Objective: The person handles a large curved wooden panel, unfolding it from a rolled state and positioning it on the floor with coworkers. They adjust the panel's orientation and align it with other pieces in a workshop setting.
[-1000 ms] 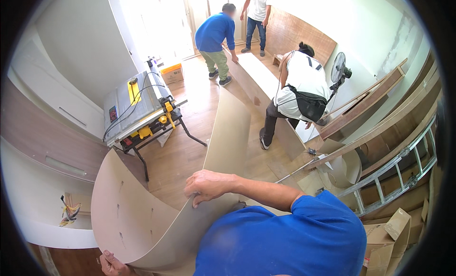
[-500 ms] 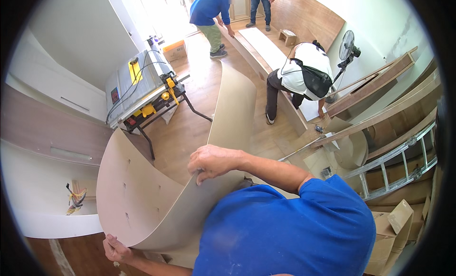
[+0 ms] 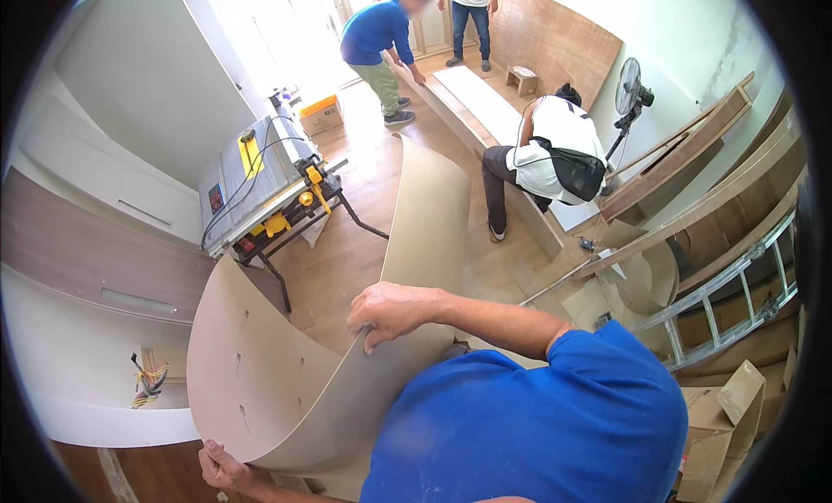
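Observation:
A large, thin, flexible beige laminate sheet [image 3: 277, 364] curls up in front of me, its sides bent into a deep U. Small dark printed marks dot its inner face on the left. My right hand [image 3: 390, 314] is closed over the near top edge, thumb on the side toward me. At the sheet's lower left corner, my left hand [image 3: 225, 467] pinches the edge between thumb and fingers. The far end of the sheet rises toward the middle of the room. My torso hides part of its near side.
A table saw [image 3: 260, 178] on folding legs stands left beyond the sheet. One person in white [image 3: 559, 143] bends over a long wooden frame [image 3: 468, 126]; another in blue [image 3: 373, 31] grips its far end. A metal ladder [image 3: 719, 308], fan [image 3: 631, 91] and cardboard box [image 3: 715, 416] are right.
The surroundings sit a little lower in the picture. Both my hands and the sheet have shifted slightly right and down in view, the grips unchanged.

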`<action>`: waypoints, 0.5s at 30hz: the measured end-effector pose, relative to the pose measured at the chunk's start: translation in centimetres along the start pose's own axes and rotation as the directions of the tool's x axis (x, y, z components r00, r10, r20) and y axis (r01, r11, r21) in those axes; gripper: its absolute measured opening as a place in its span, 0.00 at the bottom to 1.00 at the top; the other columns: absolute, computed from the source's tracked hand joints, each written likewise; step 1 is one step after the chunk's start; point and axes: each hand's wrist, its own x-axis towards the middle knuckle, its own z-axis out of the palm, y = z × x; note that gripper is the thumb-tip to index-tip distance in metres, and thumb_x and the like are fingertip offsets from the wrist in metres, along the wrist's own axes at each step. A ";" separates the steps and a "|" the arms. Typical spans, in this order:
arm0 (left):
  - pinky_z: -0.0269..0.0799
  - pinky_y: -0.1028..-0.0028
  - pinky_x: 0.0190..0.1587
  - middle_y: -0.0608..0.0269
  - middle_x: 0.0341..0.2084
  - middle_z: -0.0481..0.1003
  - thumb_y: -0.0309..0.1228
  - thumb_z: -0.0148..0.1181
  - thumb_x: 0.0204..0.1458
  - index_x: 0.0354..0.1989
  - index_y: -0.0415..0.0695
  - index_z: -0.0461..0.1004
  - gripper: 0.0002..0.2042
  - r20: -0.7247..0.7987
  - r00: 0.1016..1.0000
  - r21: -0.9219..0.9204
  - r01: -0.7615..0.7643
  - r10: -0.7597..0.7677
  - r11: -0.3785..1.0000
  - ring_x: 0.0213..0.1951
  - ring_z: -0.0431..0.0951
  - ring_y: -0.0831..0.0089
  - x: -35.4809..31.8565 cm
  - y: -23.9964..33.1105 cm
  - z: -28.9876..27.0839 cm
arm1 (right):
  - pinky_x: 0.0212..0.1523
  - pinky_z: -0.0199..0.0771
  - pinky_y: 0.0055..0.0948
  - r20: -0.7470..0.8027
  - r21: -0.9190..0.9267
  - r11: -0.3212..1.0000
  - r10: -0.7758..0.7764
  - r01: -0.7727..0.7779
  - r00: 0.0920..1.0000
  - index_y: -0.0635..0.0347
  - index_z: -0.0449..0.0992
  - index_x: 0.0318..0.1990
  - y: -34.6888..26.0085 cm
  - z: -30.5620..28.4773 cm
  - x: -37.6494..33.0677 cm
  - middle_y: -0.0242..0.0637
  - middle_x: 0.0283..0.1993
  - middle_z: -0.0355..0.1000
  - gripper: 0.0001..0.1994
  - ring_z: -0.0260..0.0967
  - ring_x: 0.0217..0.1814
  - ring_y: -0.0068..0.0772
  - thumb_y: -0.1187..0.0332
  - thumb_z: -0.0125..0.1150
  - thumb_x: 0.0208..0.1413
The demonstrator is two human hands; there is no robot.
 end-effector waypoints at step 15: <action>0.65 0.65 0.20 0.55 0.13 0.74 0.40 0.60 0.60 0.19 0.37 0.77 0.21 -0.073 0.990 0.147 -0.108 0.120 0.983 0.16 0.70 0.62 0.8 3.2 0.9 | 0.42 0.70 0.47 0.002 0.006 1.000 0.015 -0.015 1.000 0.61 0.76 0.33 0.4 -0.3 -0.5 0.44 0.32 0.73 0.17 0.72 0.42 0.51 0.59 0.73 0.43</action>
